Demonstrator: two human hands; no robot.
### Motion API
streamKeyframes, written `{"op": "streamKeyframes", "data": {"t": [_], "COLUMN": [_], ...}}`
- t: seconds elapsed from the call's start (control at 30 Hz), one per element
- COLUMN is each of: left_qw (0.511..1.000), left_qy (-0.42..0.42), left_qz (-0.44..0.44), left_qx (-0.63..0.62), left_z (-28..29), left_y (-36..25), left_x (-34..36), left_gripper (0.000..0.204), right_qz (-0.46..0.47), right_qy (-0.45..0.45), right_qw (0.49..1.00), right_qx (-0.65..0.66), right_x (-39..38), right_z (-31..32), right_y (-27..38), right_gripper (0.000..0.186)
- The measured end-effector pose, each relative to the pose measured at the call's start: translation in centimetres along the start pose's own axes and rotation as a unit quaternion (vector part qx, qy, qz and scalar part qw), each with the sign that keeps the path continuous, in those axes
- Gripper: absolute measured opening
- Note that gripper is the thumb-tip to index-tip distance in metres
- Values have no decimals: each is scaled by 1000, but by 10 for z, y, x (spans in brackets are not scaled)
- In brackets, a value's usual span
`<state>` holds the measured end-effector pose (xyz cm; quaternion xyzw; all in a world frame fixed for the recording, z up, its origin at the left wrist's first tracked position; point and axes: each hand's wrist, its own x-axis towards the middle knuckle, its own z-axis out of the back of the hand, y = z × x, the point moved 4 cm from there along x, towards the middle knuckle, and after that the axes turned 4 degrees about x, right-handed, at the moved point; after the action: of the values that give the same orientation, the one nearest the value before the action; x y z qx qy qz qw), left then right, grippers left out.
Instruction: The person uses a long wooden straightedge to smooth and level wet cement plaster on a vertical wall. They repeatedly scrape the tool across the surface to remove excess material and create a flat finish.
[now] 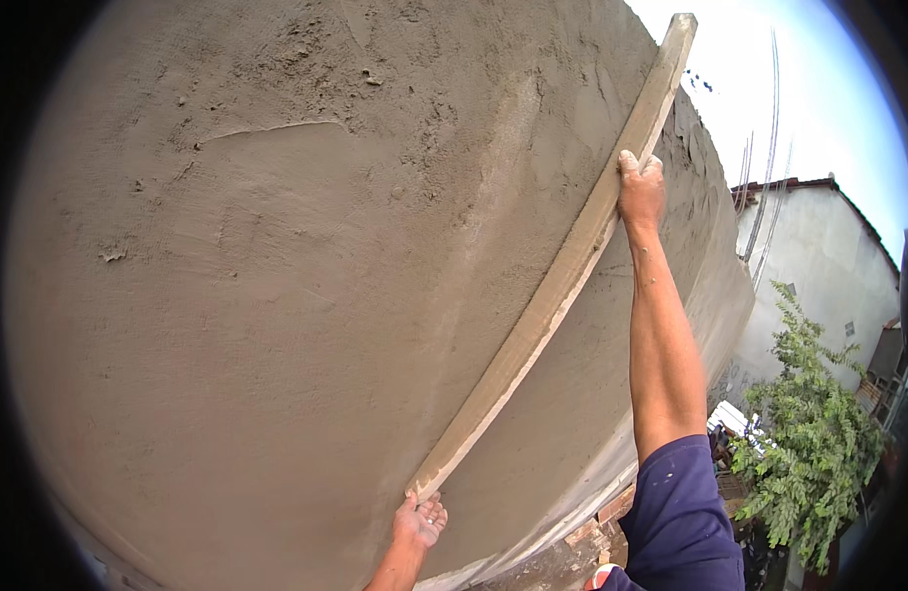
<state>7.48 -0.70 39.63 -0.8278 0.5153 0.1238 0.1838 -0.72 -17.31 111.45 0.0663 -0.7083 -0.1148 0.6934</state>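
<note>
A long straightedge board (572,271), smeared with mortar, slants across the freshly plastered wall (277,256). It runs from low in the middle up past the wall's top edge at the upper right. My right hand (641,192) is closed round its upper part, arm stretched up in a dark blue sleeve. At the lower end, my left hand (421,520) grips the board's tip with curled fingers. Mortar coats my right thumb and fingertips. The plaster is smooth and grey-brown below, with rough, pitted patches near the top. A paler vertical band shows left of the board.
Beyond the wall's right edge stand a leafy green tree (809,433) and a pale building (818,246) with a tiled roof edge. Thin steel rods (769,148) rise against the sky. Bricks (616,505) and rubble lie at the wall's foot.
</note>
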Motion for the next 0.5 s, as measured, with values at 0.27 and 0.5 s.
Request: {"op": "streamKeyframes", "data": {"t": [0.27, 0.5], "left_qw": [995, 1000], "left_qy": [-75, 7], "left_qz": [-5, -14], "left_qx": [-63, -14], "left_z": [37, -15], "left_y": [-2, -7], "left_x": [-24, -35], "left_gripper": [51, 52], "right_qz": [88, -2], "right_qy": [11, -14], "right_qw": [995, 998], "right_qx": [48, -61], "right_x": [-105, -13], "right_z": [-7, -4], "right_y": [30, -6], "right_gripper": [45, 45]}}
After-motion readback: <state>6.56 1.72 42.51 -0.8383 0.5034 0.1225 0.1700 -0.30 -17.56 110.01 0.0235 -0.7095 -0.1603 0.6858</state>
